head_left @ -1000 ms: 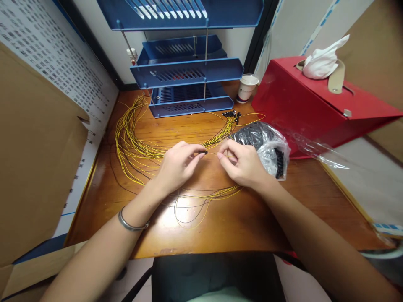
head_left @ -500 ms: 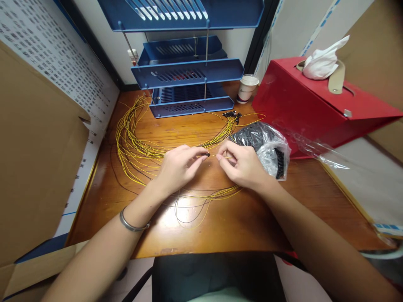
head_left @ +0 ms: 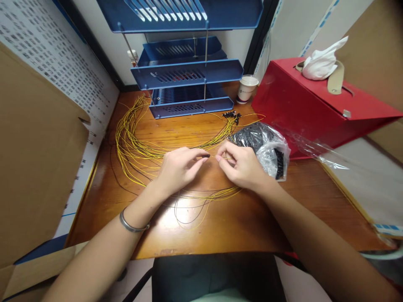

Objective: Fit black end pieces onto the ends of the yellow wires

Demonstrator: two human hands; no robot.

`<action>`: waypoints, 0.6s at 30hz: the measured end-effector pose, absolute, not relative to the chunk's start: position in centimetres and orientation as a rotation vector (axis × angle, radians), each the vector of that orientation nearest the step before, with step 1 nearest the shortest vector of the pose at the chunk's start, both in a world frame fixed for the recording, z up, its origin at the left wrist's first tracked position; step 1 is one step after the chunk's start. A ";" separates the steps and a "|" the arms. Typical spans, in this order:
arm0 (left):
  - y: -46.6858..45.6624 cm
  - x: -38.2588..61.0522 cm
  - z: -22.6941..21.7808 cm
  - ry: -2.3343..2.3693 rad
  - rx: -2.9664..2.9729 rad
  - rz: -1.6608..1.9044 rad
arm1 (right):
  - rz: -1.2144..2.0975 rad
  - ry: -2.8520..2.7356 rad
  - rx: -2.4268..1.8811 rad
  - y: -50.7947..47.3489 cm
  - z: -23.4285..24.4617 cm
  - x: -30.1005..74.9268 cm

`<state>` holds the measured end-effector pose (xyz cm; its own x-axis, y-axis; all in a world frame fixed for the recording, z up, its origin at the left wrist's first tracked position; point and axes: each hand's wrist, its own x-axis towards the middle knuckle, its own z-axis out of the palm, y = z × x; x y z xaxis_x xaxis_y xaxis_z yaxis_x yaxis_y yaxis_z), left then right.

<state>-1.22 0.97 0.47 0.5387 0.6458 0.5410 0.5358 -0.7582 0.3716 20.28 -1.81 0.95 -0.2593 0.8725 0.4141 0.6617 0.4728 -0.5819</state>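
At mid tabletop [head_left: 252, 218], both hands meet over a single yellow wire [head_left: 214, 157].

Left hand [head_left: 179, 167]: thumb and forefinger are pinched together on a small black cap [head_left: 205, 156], which sits at the fingertips and points towards the right hand. The other fingers are curled under. A metal bangle [head_left: 130, 224] is on this wrist.

Right hand [head_left: 244, 165]: the fingers [head_left: 222, 156] are closed on the wire, with its short free end reaching across the gap to the cap. Whether the wire tip has entered the cap cannot be told. Both items are held just above the wood, between the two hands.

Surroundings:
- A bundle [head_left: 132, 142] of yellow wires lies in a wide loop on the left half of the tabletop. It passes behind the hands to a cluster of black-tipped ends near the rack [head_left: 189, 75]. More strands run under the wrists.
- A clear bag [head_left: 267, 147] of black parts lies just beside the right hand, on its far side.
- The blue rack, in three tiers, stands at the back.
- A paper cup [head_left: 247, 89] stands between the rack and a red box [head_left: 315, 105].
- A white tissue [head_left: 321, 63] lies on the box.
- Cardboard [head_left: 37, 159] stands along the left edge.
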 end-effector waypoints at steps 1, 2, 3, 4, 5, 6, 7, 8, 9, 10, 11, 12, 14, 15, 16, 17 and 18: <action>1.0 -1.2 0.5 1.015 2.611 1.018 | 0.381 -2.011 -1.267 -1.8 0.9 20.3; 1.0 -1.2 0.5 1.016 2.610 1.017 | 0.383 -2.012 -1.268 -1.8 0.9 20.3; 1.0 -1.3 0.5 1.014 2.608 1.022 | 0.384 -2.016 -1.269 -1.8 0.9 20.3; 1.0 -1.3 0.5 1.012 2.605 1.029 | 0.383 -2.021 -1.270 -1.8 0.9 20.3; 1.0 -1.3 0.5 1.008 2.602 1.037 | 0.379 -2.026 -1.274 -1.8 0.8 20.3; 1.0 -1.3 0.4 1.005 2.598 1.043 | 0.375 -2.031 -1.278 -1.8 0.8 20.3; 1.0 -1.2 0.4 1.003 2.595 1.048 | 0.370 -2.036 -1.280 -1.8 0.8 20.3; 1.0 -1.2 0.4 1.001 2.592 1.051 | 0.364 -2.038 -1.282 -1.8 0.8 20.3; 1.0 -1.2 0.3 0.997 2.591 1.053 | 0.362 -2.040 -1.283 -1.8 0.8 20.3; 1.0 -1.2 0.3 0.991 2.590 1.053 | 0.362 -2.039 -1.283 -1.8 0.8 20.3; 0.9 -1.2 0.3 0.981 2.590 1.054 | 0.364 -2.040 -1.282 -1.8 0.8 20.3; 0.9 -1.2 0.3 0.971 2.589 1.053 | 0.366 -2.041 -1.279 -1.7 0.8 20.3; 0.9 -1.1 0.2 0.960 2.584 1.051 | 0.369 -2.043 -1.277 -1.7 0.8 20.3; 0.9 -1.1 0.2 0.959 2.580 1.050 | 0.370 -2.045 -1.275 -1.7 0.8 20.3; 0.9 -1.1 0.2 0.960 2.575 1.050 | 0.371 -2.047 -1.274 -1.7 0.8 20.3; 0.9 -1.1 0.2 0.959 2.570 1.050 | 0.373 -2.048 -1.273 -1.7 0.8 20.3; 0.9 -1.1 0.2 0.957 2.566 1.050 | 0.374 -2.048 -1.274 -1.8 0.9 20.3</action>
